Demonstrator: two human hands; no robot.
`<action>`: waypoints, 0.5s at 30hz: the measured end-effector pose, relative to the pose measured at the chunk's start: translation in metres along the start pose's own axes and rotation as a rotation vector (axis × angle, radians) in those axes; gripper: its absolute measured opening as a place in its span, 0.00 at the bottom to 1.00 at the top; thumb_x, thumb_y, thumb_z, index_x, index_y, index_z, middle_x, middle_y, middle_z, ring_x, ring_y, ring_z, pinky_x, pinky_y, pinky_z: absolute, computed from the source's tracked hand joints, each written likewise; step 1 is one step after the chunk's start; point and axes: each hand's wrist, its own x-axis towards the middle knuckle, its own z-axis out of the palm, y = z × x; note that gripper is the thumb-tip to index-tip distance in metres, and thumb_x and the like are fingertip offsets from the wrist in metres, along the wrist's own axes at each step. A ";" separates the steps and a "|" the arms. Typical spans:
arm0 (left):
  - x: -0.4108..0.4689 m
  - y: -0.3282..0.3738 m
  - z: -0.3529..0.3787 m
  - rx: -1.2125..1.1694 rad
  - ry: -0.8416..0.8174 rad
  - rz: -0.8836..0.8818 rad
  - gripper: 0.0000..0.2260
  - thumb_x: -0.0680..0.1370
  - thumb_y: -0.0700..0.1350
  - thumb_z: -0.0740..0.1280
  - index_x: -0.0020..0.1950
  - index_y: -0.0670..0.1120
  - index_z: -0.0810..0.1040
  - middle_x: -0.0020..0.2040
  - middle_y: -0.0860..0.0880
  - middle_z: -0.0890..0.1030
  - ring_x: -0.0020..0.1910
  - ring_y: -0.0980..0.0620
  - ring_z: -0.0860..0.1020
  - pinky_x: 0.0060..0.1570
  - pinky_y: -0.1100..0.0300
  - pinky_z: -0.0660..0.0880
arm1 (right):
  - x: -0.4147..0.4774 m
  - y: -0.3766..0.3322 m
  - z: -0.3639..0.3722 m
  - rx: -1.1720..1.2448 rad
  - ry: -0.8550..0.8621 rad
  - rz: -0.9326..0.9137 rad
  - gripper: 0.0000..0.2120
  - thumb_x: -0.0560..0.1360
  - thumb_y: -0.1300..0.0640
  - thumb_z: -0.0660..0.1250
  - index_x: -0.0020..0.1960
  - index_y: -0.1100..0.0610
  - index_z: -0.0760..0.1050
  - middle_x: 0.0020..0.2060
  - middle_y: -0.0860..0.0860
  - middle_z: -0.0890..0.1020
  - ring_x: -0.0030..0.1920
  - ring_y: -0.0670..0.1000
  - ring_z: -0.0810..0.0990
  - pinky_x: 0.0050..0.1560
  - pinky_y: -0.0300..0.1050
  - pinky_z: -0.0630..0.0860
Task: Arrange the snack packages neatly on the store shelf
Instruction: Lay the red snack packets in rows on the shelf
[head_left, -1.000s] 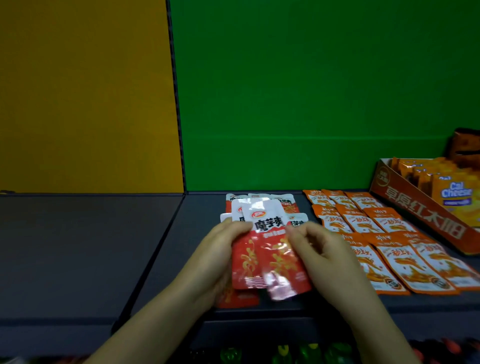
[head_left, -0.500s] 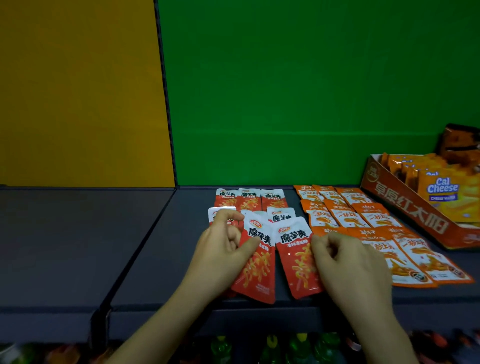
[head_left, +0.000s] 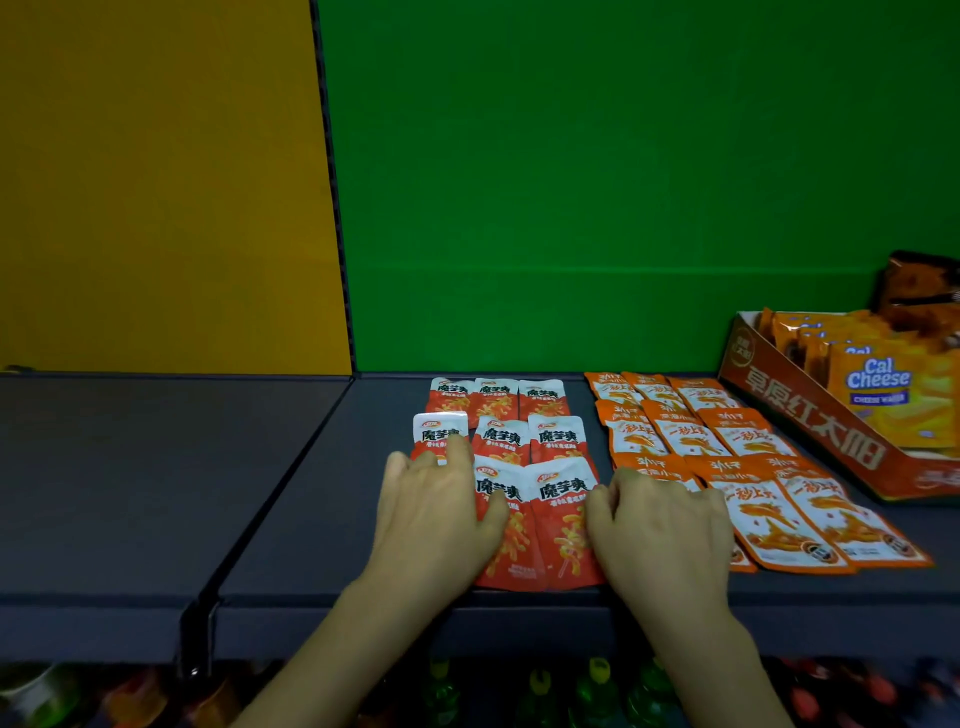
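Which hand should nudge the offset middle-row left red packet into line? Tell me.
Left. The left hand touches that packet with a fingertip; the right hand lies on the red block's far side, by the orange packets.

Red packets, between left hand and right hand: 魔芋爽 in black on every white top.
Orange packets, just right of the right hand: 一秒上, and the last character won't resolve.
Display box, further right: 草原红太阳 in big pale characters along its side.
Yellow packs, inside that box: Cal Cheese, with CHEESE WAFER beneath.
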 end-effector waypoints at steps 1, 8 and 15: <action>0.000 0.001 -0.001 0.030 -0.005 0.006 0.14 0.78 0.56 0.55 0.56 0.48 0.67 0.49 0.50 0.78 0.51 0.50 0.74 0.55 0.57 0.60 | 0.000 0.001 0.000 -0.016 -0.007 -0.009 0.14 0.79 0.50 0.50 0.40 0.53 0.70 0.39 0.48 0.82 0.35 0.50 0.70 0.51 0.46 0.62; 0.003 0.003 -0.005 0.203 -0.015 0.010 0.18 0.77 0.60 0.54 0.57 0.48 0.68 0.47 0.51 0.78 0.51 0.50 0.74 0.52 0.57 0.60 | 0.003 0.004 -0.006 -0.065 -0.041 -0.049 0.16 0.79 0.46 0.51 0.46 0.53 0.74 0.42 0.48 0.81 0.40 0.51 0.75 0.53 0.45 0.66; -0.027 -0.011 -0.011 0.093 0.193 0.109 0.14 0.73 0.55 0.58 0.44 0.46 0.76 0.34 0.52 0.77 0.34 0.48 0.75 0.39 0.56 0.60 | -0.006 0.019 -0.012 0.189 0.043 -0.165 0.08 0.77 0.44 0.58 0.45 0.47 0.71 0.43 0.43 0.78 0.45 0.47 0.76 0.46 0.42 0.63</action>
